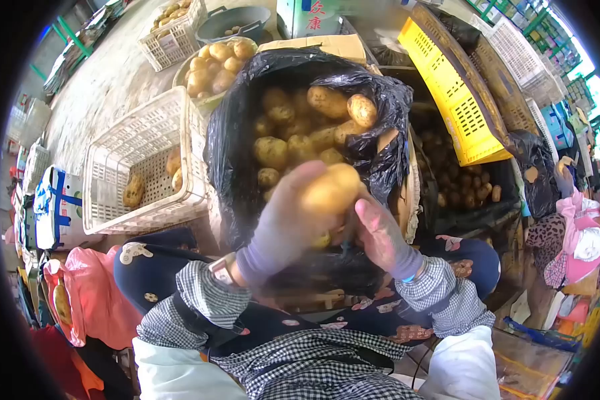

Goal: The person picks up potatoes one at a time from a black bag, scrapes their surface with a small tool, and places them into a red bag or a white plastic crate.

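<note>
A yellowish potato [333, 189] is held by my left hand [288, 217], which is somewhat blurred. Close to the potato's right side is my right hand [380, 233], its palm turned toward it and its fingers apart. Both hands are over a large box lined with a black plastic bag [237, 133], with several potatoes [271, 152] inside. Purple-grey sleeves cover both wrists and part of the hands.
At left a white plastic crate [140, 127] holds a few potatoes. Behind it stands a basket full of potatoes [213, 67]. On the right are a tilted yellow crate [450, 93] and a dark container of small potatoes [467, 190]. A person in pink [570, 220] is at far right.
</note>
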The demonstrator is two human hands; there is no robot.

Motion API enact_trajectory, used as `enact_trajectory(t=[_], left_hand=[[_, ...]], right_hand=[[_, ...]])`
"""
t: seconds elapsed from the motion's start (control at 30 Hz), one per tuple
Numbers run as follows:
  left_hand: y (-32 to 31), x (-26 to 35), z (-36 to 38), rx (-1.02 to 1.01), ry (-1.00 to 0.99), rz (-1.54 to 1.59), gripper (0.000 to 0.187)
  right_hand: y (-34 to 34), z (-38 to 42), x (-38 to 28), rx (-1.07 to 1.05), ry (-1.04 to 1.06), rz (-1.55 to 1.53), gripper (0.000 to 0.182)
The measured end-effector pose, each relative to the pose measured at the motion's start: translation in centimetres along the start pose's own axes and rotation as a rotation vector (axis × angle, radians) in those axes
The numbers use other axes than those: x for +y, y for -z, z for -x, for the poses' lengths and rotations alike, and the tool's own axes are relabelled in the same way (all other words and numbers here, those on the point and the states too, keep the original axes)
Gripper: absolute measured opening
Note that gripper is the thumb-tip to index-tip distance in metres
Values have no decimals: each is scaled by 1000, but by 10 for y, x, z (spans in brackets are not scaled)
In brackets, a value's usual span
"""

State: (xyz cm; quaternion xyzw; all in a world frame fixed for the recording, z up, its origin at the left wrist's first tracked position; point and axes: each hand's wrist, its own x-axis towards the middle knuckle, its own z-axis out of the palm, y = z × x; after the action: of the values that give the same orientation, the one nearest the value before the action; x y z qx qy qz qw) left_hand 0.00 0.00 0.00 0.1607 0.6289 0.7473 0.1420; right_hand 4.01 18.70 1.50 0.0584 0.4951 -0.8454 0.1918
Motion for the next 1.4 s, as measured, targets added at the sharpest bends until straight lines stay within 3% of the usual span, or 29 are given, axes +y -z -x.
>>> enact_trajectory(t=[0.07,0.1,0.3,0.5,0.6,0.9,1.0,1.07,1.1,1.17,1.23,1.27,1.37,1.4], left_hand=[[-4,-4,5,24,-300,-576,85],[1,2,11,28,-251,-601,84],[-2,-22,8,33,-186,-348,83],[1,-1,15,-119,-9,-258,88],[4,-2,15,-136,-48,-332,89],[7,-3,16,-155,-5,-244,88],[11,-14,17,-179,-111,-276,83],[14,-10,12,-178,-153,-153,78],[13,-1,8,-55,-101,24,70],[32,12,-7,78,18,79,65],[76,-27,-26,139,49,-63,58],[90,-35,-32,120,179,-230,55],[69,-11,-46,-153,473,-698,53],[65,-21,-54,-318,378,-849,50]], right_hand=[[0,1,4,-59,-5,-94,80],[-4,-1,11,-92,37,-102,81],[6,-2,-3,-86,170,-2,95],[12,0,-4,-126,74,-174,100],[11,0,-4,-150,53,-221,99],[5,5,-10,-130,219,9,87],[21,-2,9,-49,235,-126,75],[26,-4,1,67,210,-213,65],[31,-3,-10,141,192,-257,60],[45,21,-53,170,403,-321,51],[71,64,-96,226,749,-202,56],[86,98,-112,269,862,-205,56],[165,204,-124,559,1110,-235,54],[181,222,-114,742,1141,-115,53]])
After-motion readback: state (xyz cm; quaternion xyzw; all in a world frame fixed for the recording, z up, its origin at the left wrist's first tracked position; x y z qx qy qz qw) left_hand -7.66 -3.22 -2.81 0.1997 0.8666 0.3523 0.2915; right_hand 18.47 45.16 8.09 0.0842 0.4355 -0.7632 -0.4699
